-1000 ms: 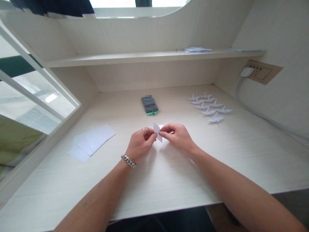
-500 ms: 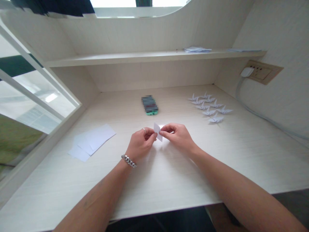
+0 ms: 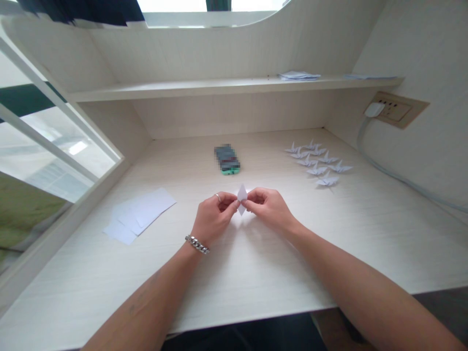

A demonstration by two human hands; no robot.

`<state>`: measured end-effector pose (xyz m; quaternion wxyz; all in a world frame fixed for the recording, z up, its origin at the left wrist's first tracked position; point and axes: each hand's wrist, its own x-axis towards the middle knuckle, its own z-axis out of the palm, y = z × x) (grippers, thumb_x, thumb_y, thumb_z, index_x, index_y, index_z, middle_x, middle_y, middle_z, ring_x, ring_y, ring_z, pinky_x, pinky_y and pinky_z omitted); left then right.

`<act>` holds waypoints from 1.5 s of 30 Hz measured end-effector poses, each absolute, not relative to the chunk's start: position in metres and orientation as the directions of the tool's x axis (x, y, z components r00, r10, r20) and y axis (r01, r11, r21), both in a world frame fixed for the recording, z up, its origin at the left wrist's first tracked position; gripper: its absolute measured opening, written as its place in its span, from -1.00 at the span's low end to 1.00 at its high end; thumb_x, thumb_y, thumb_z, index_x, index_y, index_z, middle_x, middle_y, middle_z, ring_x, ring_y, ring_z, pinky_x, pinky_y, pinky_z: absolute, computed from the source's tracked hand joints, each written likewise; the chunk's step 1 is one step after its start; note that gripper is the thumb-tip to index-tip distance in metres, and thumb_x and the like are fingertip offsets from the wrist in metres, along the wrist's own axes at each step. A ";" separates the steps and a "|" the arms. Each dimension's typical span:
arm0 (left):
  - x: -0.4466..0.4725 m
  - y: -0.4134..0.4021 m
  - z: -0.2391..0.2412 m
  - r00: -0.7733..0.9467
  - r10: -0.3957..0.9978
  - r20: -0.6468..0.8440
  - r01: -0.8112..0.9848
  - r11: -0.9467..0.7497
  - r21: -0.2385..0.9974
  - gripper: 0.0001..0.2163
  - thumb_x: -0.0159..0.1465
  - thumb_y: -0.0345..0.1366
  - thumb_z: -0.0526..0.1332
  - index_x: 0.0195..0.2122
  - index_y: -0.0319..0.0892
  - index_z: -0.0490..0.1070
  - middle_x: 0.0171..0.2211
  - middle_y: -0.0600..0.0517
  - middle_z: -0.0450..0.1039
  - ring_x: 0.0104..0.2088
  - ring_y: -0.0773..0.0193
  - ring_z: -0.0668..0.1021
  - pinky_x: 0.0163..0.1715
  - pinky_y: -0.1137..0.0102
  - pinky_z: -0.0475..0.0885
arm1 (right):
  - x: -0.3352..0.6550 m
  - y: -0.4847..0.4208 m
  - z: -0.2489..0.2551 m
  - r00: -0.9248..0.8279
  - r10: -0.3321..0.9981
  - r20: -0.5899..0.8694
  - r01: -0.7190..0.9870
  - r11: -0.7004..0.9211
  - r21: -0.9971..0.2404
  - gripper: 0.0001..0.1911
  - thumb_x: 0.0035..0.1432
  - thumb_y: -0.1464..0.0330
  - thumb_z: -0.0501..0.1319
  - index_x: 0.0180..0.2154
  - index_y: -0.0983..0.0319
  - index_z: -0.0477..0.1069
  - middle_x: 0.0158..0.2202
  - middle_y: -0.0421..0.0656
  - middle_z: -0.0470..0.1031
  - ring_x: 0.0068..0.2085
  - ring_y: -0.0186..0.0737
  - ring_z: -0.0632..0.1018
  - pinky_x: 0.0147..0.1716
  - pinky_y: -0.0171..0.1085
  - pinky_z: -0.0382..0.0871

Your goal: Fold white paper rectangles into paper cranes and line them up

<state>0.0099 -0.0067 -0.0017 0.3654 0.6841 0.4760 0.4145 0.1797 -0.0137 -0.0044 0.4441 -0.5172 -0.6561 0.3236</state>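
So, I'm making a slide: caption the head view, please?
Left hand and right hand pinch folded white paper; paper cranes stand beyond.

Soft light, brightest at the blown-out opening (image 3: 175, 6) above. Faint shadows lie beneath my left hand (image 3: 214, 218) and right hand (image 3: 269, 207) on the worktop (image 3: 241, 287). Wide-angle distortion stretches the edges; pixelation masks the dark device (image 3: 227, 158).

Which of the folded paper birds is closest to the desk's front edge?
The bird at the group's near end, lowest in the picture; the other birds all sit farther back on the desk.
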 end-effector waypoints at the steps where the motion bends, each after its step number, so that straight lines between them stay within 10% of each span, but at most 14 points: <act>1: 0.010 -0.007 -0.001 0.183 0.957 0.226 0.329 -0.276 0.903 -0.80 0.15 -0.17 0.30 -0.33 -0.20 0.50 -0.38 -0.04 0.60 -0.38 0.22 0.62 -0.35 0.39 0.51 | 0.180 -0.014 -0.004 -0.060 0.967 0.248 0.387 0.251 -0.887 -0.86 0.07 0.33 0.27 -0.44 0.26 0.52 -0.43 -0.14 0.58 -0.39 -0.25 0.55 -0.40 -0.33 0.34; 45: 0.012 -0.009 0.004 0.161 0.938 0.306 0.497 -0.345 0.796 -0.88 0.17 -0.25 0.28 -0.38 -0.19 0.54 -0.42 0.00 0.60 -0.46 0.29 0.59 -0.42 0.45 0.48 | 0.177 -0.015 -0.006 -0.052 0.958 0.284 0.409 0.279 -0.869 -0.89 0.08 0.33 0.28 -0.42 0.24 0.53 -0.43 -0.16 0.58 -0.39 -0.24 0.55 -0.40 -0.33 0.34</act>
